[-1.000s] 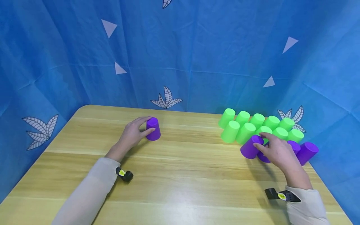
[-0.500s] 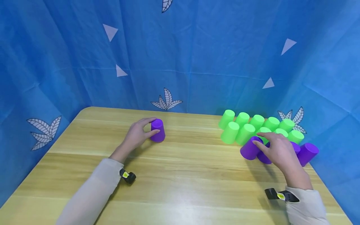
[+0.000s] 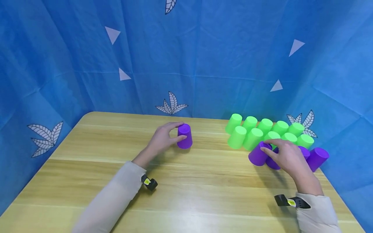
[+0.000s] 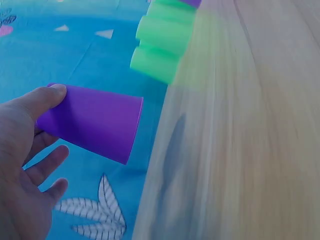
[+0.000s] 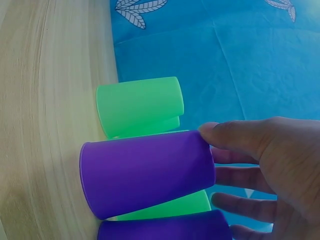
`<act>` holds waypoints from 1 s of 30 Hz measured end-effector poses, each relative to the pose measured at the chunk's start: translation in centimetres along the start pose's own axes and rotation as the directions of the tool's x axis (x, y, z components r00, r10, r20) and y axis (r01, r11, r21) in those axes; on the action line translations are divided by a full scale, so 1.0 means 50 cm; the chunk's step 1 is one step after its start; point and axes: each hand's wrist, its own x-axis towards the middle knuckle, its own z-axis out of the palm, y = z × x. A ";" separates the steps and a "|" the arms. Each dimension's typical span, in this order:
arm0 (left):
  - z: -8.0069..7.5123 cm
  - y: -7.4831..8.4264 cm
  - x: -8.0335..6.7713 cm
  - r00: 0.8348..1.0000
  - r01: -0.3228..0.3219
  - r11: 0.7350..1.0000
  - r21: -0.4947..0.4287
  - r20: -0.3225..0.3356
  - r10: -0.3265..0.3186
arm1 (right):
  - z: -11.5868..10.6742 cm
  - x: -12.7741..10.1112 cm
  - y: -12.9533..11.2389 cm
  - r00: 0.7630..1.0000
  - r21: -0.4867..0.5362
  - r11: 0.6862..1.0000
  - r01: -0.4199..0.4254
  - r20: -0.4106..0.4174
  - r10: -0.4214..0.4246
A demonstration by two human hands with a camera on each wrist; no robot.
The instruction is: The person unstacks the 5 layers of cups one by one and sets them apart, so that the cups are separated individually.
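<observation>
My left hand (image 3: pixel 162 139) pinches an upside-down purple cup (image 3: pixel 185 138) near its closed end, between thumb and fingers. The left wrist view shows that purple cup (image 4: pixel 95 122) with its rim apart from the wooden surface. At the right, my right hand (image 3: pixel 287 156) holds the top of another inverted purple cup (image 3: pixel 257 155), the leftmost of a front row. Its rim meets the table in the right wrist view, where the thumb (image 5: pixel 212 132) lies on the cup's upper edge. My right hand partly hides more purple cups (image 3: pixel 318 159) in that row.
Two rows of upside-down green cups (image 3: pixel 237 137) stand behind the purple row, close together at the table's back right. A blue curtain (image 3: pixel 192 64) hangs directly behind the wooden table (image 3: pixel 201 184) and along its right side.
My left hand has carried its purple cup rightward across the table, toward the green cups. The right hand stays on its cup with barely any movement.
</observation>
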 end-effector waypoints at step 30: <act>0.242 0.216 0.097 0.962 -0.193 0.981 0.003 0.195 0.189 | 0.000 0.002 0.001 1.000 0.015 1.000 -0.021 0.021 0.021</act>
